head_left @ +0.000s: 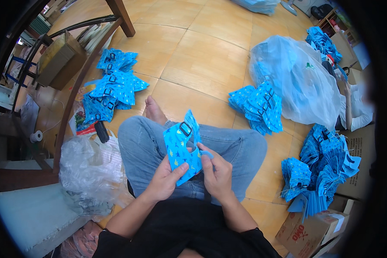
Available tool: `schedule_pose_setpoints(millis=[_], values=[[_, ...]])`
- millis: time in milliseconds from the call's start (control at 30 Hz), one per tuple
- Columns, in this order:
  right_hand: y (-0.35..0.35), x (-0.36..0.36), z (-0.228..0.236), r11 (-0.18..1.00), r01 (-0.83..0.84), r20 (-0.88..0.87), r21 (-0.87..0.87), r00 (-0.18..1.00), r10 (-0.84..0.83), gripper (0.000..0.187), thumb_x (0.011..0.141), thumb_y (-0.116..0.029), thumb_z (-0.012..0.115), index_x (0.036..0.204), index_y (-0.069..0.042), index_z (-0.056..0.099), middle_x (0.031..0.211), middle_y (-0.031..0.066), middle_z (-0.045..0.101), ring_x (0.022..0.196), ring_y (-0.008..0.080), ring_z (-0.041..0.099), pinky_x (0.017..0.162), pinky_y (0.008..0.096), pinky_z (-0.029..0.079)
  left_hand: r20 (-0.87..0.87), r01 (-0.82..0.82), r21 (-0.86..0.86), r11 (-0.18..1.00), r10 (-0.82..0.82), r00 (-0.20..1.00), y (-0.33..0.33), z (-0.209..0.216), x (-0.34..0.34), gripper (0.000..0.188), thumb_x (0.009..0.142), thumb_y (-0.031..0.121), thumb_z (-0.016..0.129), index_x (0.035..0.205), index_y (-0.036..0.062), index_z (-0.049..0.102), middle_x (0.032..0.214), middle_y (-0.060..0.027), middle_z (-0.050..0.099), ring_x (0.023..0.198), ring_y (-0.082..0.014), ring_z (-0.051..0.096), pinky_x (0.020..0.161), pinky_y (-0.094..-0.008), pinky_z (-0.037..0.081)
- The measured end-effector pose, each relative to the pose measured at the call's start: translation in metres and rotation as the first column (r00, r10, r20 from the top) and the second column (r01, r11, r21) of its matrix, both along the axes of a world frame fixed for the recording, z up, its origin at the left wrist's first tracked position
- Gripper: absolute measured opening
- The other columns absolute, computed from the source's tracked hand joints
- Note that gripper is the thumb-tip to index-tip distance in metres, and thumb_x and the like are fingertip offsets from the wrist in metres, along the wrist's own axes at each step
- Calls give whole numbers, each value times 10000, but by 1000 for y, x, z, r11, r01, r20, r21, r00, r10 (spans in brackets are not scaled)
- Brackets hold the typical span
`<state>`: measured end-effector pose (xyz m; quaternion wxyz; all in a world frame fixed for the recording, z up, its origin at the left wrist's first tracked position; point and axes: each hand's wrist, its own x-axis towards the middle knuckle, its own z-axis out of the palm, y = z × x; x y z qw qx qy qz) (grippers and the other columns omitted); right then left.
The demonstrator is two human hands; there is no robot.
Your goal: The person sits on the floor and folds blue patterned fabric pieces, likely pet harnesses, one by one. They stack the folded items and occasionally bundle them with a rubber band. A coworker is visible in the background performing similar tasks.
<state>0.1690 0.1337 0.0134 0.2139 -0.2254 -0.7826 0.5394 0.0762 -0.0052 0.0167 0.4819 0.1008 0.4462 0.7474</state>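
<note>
In front of my crossed legs, a flat bright-blue piece [176,151] printed with small yellow and dark shapes is held up in both hands. A black plastic buckle [185,128] sits near its top, and an opening shows in its middle. My left hand [168,177] is closed on the lower left part, thumb on the front and fingers behind. At the right edge, my right hand [217,173] pinches a plain blue strap [207,153] joined to the piece.
Piles of similar blue pieces lie on the floor at left [114,88] and right [262,107], with a bigger pile [327,159] farther right. Nearby are a large clear plastic bag [294,79], a cardboard box [309,234], crumpled plastic [88,165] and a wooden frame leg [121,17]. Another person's arm [349,105] shows at right.
</note>
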Motion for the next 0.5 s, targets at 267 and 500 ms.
schedule_pose_setpoints(millis=[267,500], values=[[4,6,-4,810,-30,-114,-586,992,-46,356,1044,-260,474,1186,15,650,1081,87,704,946,86,625,805,273,516,-23,-2,60,998,4,1000,3,-5,11,435,994,101,542,1394,21,389,1249,-97,577,1112,-177,598,961,-340,493],[8,6,0,969,-99,-95,225,988,123,301,936,-110,606,1196,40,630,1201,184,658,1079,271,654,907,352,510,-164,-100,-8,995,98,982,0,-3,-2,430,974,70,553,1379,14,420,1300,-122,576,1146,-207,608,957,-354,504]])
